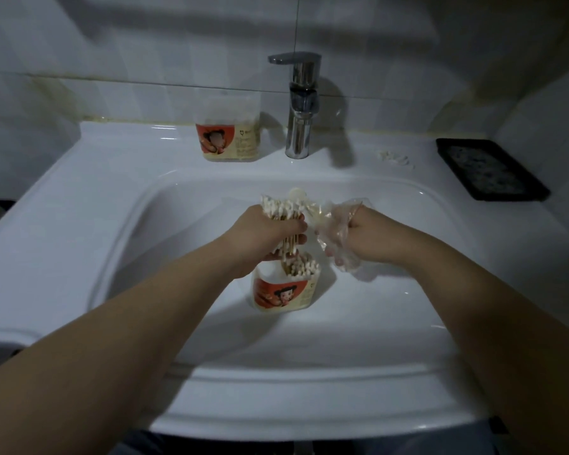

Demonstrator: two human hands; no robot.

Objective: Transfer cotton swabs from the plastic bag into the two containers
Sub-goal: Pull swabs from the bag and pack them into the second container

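Observation:
My left hand [270, 233] grips a bundle of cotton swabs [281, 208] by their wooden stems, right above an open container [284, 292] that stands in the sink basin. That container has a red and cream label and holds several swabs upright. My right hand [365, 236] grips the crumpled clear plastic bag [337, 236] just right of the bundle. A second container [229, 131] with the same label stands on the sink ledge left of the faucet; its inside looks pale and I cannot tell what it holds.
A chrome faucet [299, 106] rises at the back of the white sink [79, 205]. A dark tray [490, 169] lies on the ledge at the right. Small white bits [395, 157] lie on the ledge near the faucet. Tiled wall stands behind.

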